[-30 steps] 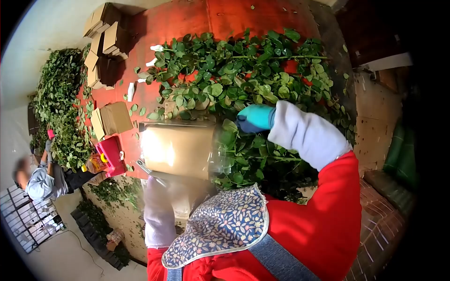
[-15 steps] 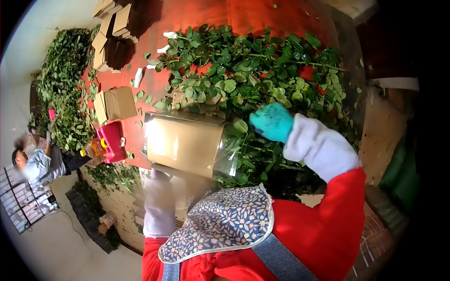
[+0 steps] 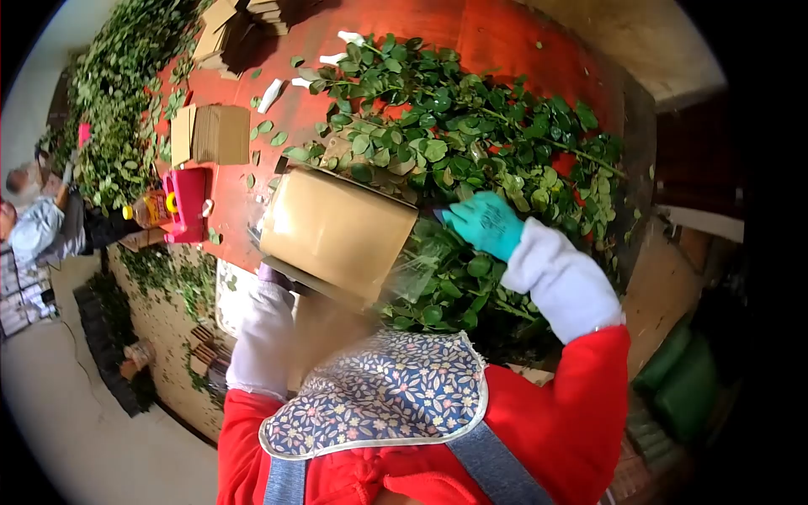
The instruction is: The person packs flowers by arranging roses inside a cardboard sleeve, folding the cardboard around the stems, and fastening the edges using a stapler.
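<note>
A brown cardboard box (image 3: 337,236) with clear plastic film around it lies tilted in front of me. My left hand (image 3: 274,276), in a purple glove below a white sleeve cuff, grips its near left edge; the box hides most of the fingers. Loose film (image 3: 411,282) sticks out at the box's right end. My right hand (image 3: 486,225), in a teal glove, is closed just right of the box, over the leafy stems (image 3: 471,160). A small dark tip (image 3: 439,215) shows at its fingers, too little to name.
Cardboard pieces (image 3: 220,135) and white sleeves (image 3: 269,96) lie on the red table (image 3: 290,42). A pink jug (image 3: 187,206) and a yellow-labelled bottle (image 3: 151,209) stand left. Another person (image 3: 42,223) is at the far left beside piled foliage (image 3: 126,93).
The view has turned and shifted. The box has tilted, its right end now lower, with my left hand still at its edge. My right hand stays beside its right end.
</note>
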The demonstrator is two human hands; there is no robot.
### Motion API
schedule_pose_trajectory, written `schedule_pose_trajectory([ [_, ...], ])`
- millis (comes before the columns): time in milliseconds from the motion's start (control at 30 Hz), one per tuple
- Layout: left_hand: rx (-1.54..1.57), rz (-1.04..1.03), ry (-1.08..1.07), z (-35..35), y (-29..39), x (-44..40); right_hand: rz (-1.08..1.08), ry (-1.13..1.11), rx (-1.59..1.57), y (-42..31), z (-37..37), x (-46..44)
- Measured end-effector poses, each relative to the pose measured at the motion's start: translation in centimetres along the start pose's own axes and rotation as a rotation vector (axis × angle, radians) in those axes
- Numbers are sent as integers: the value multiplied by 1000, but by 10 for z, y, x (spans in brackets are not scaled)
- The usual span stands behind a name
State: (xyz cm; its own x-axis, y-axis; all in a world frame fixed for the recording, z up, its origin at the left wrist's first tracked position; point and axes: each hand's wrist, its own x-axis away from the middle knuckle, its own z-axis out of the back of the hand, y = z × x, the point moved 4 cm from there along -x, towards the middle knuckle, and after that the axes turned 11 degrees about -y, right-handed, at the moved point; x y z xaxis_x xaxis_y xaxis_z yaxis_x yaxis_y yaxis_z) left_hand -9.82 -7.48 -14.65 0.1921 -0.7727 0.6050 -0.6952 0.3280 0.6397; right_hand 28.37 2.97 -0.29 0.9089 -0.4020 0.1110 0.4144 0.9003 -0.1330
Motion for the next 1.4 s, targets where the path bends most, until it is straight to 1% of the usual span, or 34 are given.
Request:
schedule_pose_trajectory([
  [33, 5, -7, 6, 1, -2, 0, -22, -78, -15, 1, 4, 9],
  [100, 20, -25, 12, 1, -2, -3, 82, 70, -155, 13, 22, 22],
  [133, 22, -33, 14, 1, -3, -4, 23, -237, -282, 19, 27, 25],
  [167, 25, -41, 13, 1, -2, -4, 35, -246, -271, 21, 36, 24],
  [200, 22, -37, 10, 7, 3, -1, 52, -91, -548, 8, 55, 15],
  [233, 27, -42, 20, 10, 3, 1, 82, 77, -832, 13, 64, 15],
  [267, 21, -47, 23, 12, 3, 6, 112, 28, -763, 28, 8, 38],
  [300, 14, -50, 26, 16, 2, 11, 259, 23, -872, 19, 29, 24],
  [367, 2, -55, 33, 21, 0, 22, 176, -185, -568, 2, 61, 29],
  [400, 2, -61, 28, 26, -1, 27, 132, -261, -495, -12, 82, 27],
  [433, -3, -62, 17, 38, 0, 33, 33, -267, -393, -45, 86, 26],
  [500, -23, -70, 10, 45, 0, 41, -34, -195, -252, -69, 86, 27],
  [567, -93, -87, 22, 47, 1, 45, -81, -254, -180, -89, 81, 28],
  [600, -160, -88, 32, 43, 1, 47, -146, -262, -197, -97, 72, 31],
  [633, -248, -97, 53, 41, 6, 49, -188, -259, -219, -105, 60, 32],
  [700, -739, -111, 148, 28, 30, 53, -219, -272, -97, -118, 51, 30],
  [733, -1042, -89, 205, 20, 45, 58, -218, -260, -119, -124, 55, 29],
  [767, -1307, -59, 258, 5, 60, 64, -228, -255, -142, -121, 72, 25],
  [833, -1622, -2, 278, -31, 92, 81, -216, -225, -188, -125, 111, 6],
  [900, -1568, 61, 125, -67, 122, 100, -254, -161, -155, -128, 134, -5],
  [933, -1555, 120, 87, -31, 102, 71, -270, -116, -138, -129, 136, -6],
  [967, -1547, 98, 100, -13, 99, 54, -272, -77, -113, -130, 138, -7],
  [1067, -1547, -394, 282, 22, 113, 23, -237, -76, -59, -145, 130, -3],
  [1100, -1536, -551, 336, 32, 117, 16, -227, -31, 7, -152, 121, 0],
  [1133, -1514, -715, 382, 41, 133, 18, -209, 16, 2, -172, 123, -7],
  [1167, -1550, -773, 485, 60, 162, 14, -193, 58, -10, -187, 124, -11],
  [1200, -1462, -904, 453, 91, 187, 5, -207, 41, -23, -203, 128, -19],
  [1233, -1505, -796, 671, 96, 219, 29, -208, 51, -5, -217, 130, -30],
  [1267, -1517, -590, 751, 112, 240, 31, -203, 35, -38, -229, 129, -43],
  [1300, -1542, -425, 782, 127, 253, 31, -199, 18, -70, -241, 128, -58],
  [1367, -1634, -248, 782, 151, 262, 25, -147, -11, -134, -266, 130, -98],
  [1400, -1618, -188, 622, 155, 268, 25, -134, -18, -158, -278, 127, -114],
])
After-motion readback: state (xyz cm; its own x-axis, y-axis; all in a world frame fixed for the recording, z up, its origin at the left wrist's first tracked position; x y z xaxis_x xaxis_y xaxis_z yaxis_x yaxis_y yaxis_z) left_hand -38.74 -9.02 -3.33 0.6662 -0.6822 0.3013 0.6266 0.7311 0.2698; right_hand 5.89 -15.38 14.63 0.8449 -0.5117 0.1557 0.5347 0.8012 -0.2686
